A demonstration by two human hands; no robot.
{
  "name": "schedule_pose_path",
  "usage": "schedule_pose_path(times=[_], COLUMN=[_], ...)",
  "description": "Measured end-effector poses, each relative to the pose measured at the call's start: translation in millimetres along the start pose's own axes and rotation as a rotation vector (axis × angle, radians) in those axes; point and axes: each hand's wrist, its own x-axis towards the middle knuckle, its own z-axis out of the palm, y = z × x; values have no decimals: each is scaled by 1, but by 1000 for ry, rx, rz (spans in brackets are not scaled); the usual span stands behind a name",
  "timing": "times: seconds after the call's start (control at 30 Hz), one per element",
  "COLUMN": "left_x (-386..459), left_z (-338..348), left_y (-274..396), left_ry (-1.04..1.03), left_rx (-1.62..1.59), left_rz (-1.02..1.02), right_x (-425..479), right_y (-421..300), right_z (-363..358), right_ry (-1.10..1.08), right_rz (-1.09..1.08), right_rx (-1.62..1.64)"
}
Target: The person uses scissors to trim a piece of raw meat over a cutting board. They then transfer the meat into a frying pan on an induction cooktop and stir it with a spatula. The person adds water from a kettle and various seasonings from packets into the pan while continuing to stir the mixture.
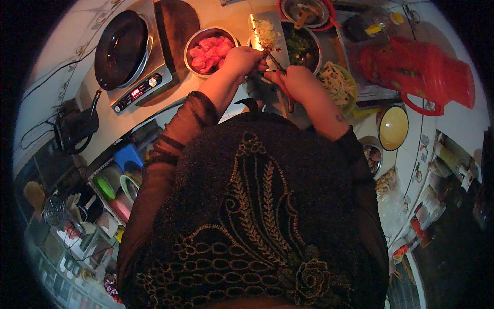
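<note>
My right hand (299,83) grips red-handled scissors (285,88), whose dark blades point up and left towards my other hand. Bent over the blade tips, my left hand (243,61) has its fingers curled together; whatever sits between them is too small and hidden to name. Just beyond both hands lies a broad flat metal blade (255,33), like a cleaver's. Chopped garlic (265,33) is heaped on it, with small dark red bits at the near end. Left of it stands a metal bowl (188,58) of raw meat pieces (210,52). A bowl of dark leafy greens (297,44) is to the right.
A black pan (121,50) rests on an induction cooker (162,79) at left. Pale shredded strips (335,83) fill a yellow-green bowl (352,90). Farther right are a red plastic basket (417,71) and a yellow enamel bowl (393,127). A metal pot (324,11) stands at the back.
</note>
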Motion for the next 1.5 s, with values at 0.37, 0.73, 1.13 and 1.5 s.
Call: schedule_pose_path(times=[0.37,0.73,1.13,1.5], left_x=[0,8,12,4], left_z=[3,1,-2,1], left_y=[-4,-11,-11,-5], left_ry=[26,8,-33,-17], left_rx=[-165,-146,-138,-64], left_rz=[84,18,64,5], right_x=[-10,-6,-6,-5], right_y=[-11,-9,-6,-3], right_z=[-5,-4,-1,3], right_ry=[54,-4,16,35], right_rz=[-36,-11,-9,-106], right_rx=[-26,-16,-36,-68])
